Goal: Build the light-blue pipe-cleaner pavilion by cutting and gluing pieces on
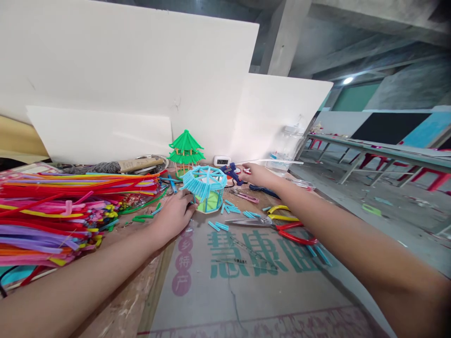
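The left hand (pixel 174 213) rests on the bench (pixel 134 300) with its fingers curled against the near left side of a small blue pipe-cleaner pavilion (pixel 206 188) — touching it, steadying rather than lifting. The pavilion stands upright near the middle of the bench, towards its far edge, at the far end of a printed sheet of cardboard (pixel 246 281).

The right hand (pixel 255 174) is stretched out beyond the pavilion, at the blue glue gun (pixel 230 172) by the far edge; its fingers are bent around something small there, but whether it actually grips the gun cannot be told.

Behind the pavilion stands a green pavilion (pixel 186 150), against the white boards (pixel 141 84). A thick heap of coloured pipe cleaners (pixel 63 211) fills the bench's left side. Short blue pipe-cleaner pieces (pixel 225 211) lie scattered just right of the blue pavilion — red-handled pliers (pixel 282 227) beside them, towards the right edge.
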A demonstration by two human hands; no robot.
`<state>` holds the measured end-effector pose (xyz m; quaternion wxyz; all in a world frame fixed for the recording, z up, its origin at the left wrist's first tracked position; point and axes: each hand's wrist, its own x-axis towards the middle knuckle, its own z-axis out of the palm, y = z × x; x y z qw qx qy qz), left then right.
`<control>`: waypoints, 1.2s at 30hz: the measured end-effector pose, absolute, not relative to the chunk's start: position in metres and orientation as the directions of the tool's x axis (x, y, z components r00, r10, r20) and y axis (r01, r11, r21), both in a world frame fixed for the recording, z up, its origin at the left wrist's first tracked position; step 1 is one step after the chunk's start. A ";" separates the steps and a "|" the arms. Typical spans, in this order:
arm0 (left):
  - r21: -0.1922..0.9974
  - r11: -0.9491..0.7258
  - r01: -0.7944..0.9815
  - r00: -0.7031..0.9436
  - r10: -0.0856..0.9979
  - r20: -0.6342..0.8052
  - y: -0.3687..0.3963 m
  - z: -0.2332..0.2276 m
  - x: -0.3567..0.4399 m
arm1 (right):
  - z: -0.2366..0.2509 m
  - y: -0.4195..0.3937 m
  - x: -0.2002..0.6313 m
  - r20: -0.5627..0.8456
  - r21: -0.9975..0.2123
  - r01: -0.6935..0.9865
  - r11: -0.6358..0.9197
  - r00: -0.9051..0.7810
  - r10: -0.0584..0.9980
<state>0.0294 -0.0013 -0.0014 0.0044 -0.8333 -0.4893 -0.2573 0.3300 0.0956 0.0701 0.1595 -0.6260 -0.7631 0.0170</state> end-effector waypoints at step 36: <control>0.249 -0.593 0.766 0.403 0.744 0.533 -0.017 0.004 0.031 | 0.063 0.032 0.331 0.397 -0.873 0.354 0.335 0.120 0.910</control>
